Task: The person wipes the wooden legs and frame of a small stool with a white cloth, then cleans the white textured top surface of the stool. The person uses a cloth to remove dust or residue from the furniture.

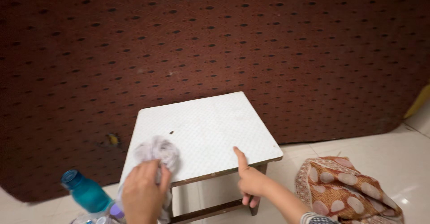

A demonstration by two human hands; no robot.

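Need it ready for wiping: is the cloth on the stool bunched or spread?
Bunched. The cloth sits crumpled in a wad under the left hand on the white stool.

One white stool (210, 125), one crumpled cloth (157, 151), one teal bottle (87, 192), two hands (one patterned fabric heap (349, 183) aside)

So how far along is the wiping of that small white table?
Barely begun, by the look of it. The left hand presses a crumpled cloth on the table's near left corner; the right hand steadies the front edge. A dark speck remains, and the rest looks untouched.
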